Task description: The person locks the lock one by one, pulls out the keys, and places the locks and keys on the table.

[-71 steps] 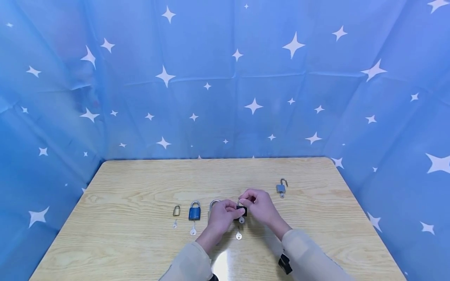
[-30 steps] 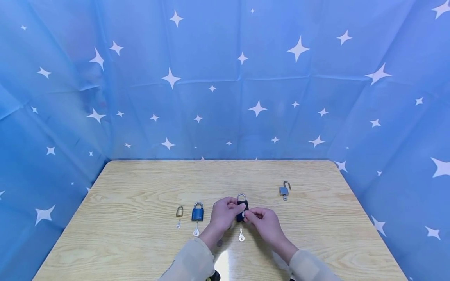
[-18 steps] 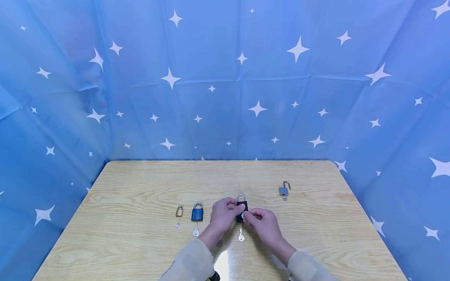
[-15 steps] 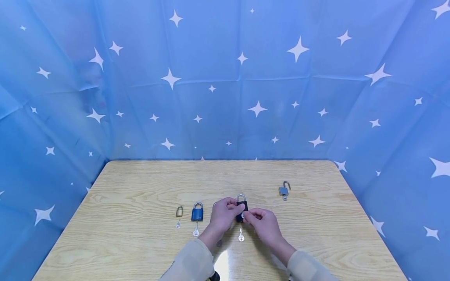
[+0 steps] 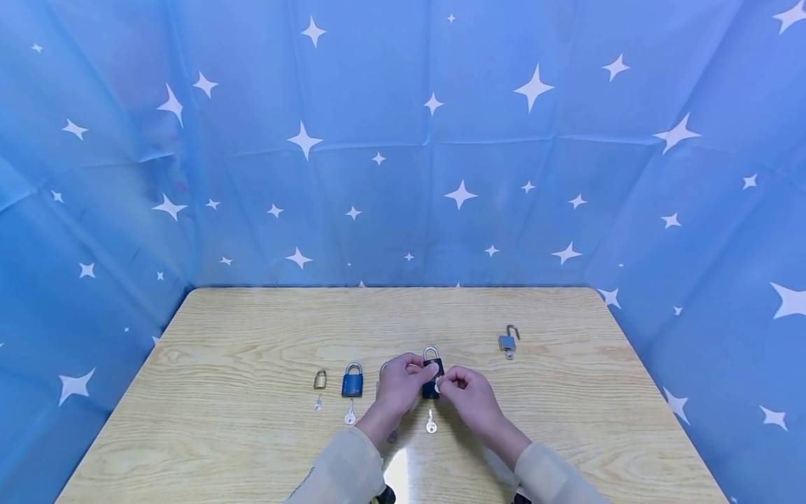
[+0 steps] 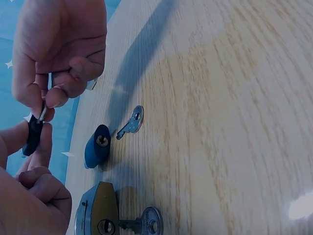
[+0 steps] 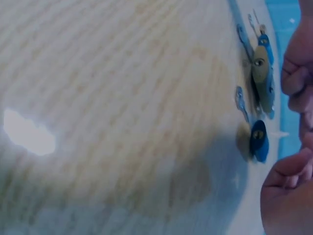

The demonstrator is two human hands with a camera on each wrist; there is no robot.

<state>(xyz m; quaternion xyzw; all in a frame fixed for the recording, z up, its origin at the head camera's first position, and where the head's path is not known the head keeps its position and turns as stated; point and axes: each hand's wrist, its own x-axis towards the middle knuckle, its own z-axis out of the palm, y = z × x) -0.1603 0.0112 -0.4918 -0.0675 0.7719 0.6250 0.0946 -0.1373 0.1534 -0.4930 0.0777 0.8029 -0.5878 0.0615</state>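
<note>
My left hand (image 5: 401,383) grips a small black padlock (image 6: 34,134) by its body, raised above the table. My right hand (image 5: 472,399) pinches a key (image 6: 42,113) at the padlock's lower end; how deep the key sits cannot be told. Below, a blue-looking padlock (image 6: 98,147) lies on the table with a loose key (image 5: 431,421) in front of it. Beside it, mostly behind my left hand in the head view, is a larger brass-coloured padlock (image 6: 102,210) with its key (image 6: 146,223). In the right wrist view, my fingers hide the held padlock.
To the left lie a blue padlock (image 5: 352,383) with its key (image 5: 349,413) and a small brass padlock (image 5: 320,379) with its key (image 5: 317,403). At back right is a grey padlock (image 5: 507,343), shackle open, key in it. A starry blue curtain (image 5: 403,175) surrounds the wooden table (image 5: 252,329).
My right hand has moved from the shackle area down to the key. Over the last half second it has risen slightly, while my left hand keeps its hold on the black padlock.
</note>
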